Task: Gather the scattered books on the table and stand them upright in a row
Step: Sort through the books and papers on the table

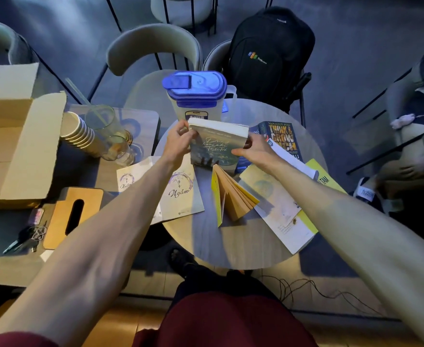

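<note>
A grey-green book (213,146) is held upright, slightly tilted, at the far middle of the round worktop (231,246). It is gripped at its left edge by the left hand (178,141), with fingers curled round the top corner, and at its right edge by the right hand (253,149). Whether its lower edge rests on the worktop cannot be told. A jug (196,96) with a blue lid stands just behind it.

Just in front, a yellow booklet (231,196) stands fanned open on its edge. A dark book (281,139) lies flat to the right, partly covered by papers, and an open white book (281,209) lies near the right rim. A pale book (181,194) lies across the left rim.

The row is judged barely begun. A single book with nothing beside it is likely to topple if it is released too upright or away from the jug. If it falls forward, the fanned booklet could be knocked over. The pale book and the open white book appear to overhang the rim and could be swept off by a forearm. The glasses (115,136) on the neighbouring worktop could be struck when the left arm is drawn back.
</note>
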